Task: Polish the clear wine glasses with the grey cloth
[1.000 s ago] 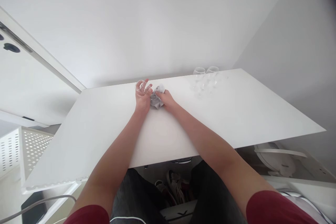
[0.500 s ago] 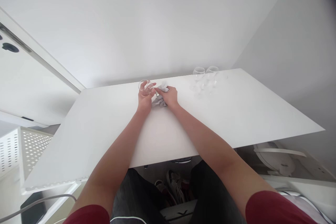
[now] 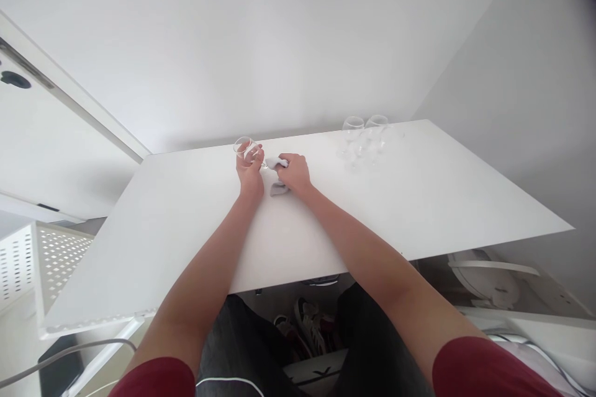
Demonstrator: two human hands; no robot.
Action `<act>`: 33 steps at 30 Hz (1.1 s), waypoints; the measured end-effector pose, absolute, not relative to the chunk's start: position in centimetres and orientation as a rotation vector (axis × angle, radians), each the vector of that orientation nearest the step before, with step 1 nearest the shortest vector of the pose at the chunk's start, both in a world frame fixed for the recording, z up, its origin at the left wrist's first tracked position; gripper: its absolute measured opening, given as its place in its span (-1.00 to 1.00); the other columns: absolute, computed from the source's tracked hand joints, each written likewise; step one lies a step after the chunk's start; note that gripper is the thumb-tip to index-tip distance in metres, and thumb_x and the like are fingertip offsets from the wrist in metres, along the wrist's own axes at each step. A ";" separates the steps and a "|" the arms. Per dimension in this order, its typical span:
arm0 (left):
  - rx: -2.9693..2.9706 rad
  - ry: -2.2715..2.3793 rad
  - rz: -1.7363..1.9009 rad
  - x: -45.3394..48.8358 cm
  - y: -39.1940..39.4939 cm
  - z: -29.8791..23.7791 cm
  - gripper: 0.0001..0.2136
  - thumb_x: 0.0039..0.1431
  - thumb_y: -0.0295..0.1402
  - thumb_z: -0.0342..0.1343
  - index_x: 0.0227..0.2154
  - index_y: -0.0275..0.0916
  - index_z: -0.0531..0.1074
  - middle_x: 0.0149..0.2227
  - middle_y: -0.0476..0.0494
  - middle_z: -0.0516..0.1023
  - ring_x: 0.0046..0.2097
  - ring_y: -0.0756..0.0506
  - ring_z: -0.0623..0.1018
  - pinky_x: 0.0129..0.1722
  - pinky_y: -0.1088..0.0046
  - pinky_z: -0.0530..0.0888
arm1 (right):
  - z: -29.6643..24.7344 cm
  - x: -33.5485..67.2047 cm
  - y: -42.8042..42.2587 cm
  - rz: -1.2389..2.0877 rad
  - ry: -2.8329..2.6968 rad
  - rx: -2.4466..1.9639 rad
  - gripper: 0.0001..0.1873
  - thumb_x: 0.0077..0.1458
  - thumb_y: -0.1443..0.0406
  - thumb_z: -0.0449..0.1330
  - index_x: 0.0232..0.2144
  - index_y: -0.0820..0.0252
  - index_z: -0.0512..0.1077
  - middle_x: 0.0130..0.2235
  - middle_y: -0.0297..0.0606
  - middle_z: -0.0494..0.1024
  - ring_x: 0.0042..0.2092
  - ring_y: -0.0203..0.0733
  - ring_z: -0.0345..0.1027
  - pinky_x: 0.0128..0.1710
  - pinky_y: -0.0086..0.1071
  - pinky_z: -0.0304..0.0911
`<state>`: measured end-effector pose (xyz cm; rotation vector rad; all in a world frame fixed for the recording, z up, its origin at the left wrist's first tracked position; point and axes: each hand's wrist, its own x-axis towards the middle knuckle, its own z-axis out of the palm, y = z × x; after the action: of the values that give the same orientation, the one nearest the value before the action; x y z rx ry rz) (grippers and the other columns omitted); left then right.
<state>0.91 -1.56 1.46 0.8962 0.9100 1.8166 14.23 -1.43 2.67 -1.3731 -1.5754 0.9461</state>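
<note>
My left hand (image 3: 250, 172) is closed around a clear stemmed glass (image 3: 244, 148), holding it tilted over the far middle of the white table (image 3: 419, 198). My right hand (image 3: 294, 174) is closed on a small grey cloth (image 3: 278, 187), bunched against the glass's stem or foot. Part of the cloth hangs below my fingers and touches the table. Both forearms stretch out from red sleeves.
Two or three more clear stemmed glasses (image 3: 363, 136) stand at the far right of the table by the wall. A white perforated cabinet (image 3: 41, 254) is at the left, and a white appliance (image 3: 488, 279) sits below the table's right edge. Shoes (image 3: 302, 329) lie under the table.
My left hand has turned the glass and shifted it slightly left. My right hand has moved the cloth from the bowl side toward the stem and bunched it tighter.
</note>
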 end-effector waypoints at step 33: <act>1.248 1.268 1.611 1.1 -1.9 0.9 -0.51 0.27 0.05 0.22 0.20 0.06 0.37 0.34 -0.20 0.34 0.11 -0.16 0.49 0.08 0.26 0.45 | 2.9 16.8 -6.3 0.259 -2.322 -2.007 -0.41 0.34 0.25 0.01 0.37 0.14 0.23 0.50 0.09 0.07 0.02 0.08 0.56 -0.03 -0.11 0.42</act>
<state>1.05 -1.93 0.87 1.2483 1.2683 1.6106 16.77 -6.27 2.93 -2.0068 -2.3219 0.2594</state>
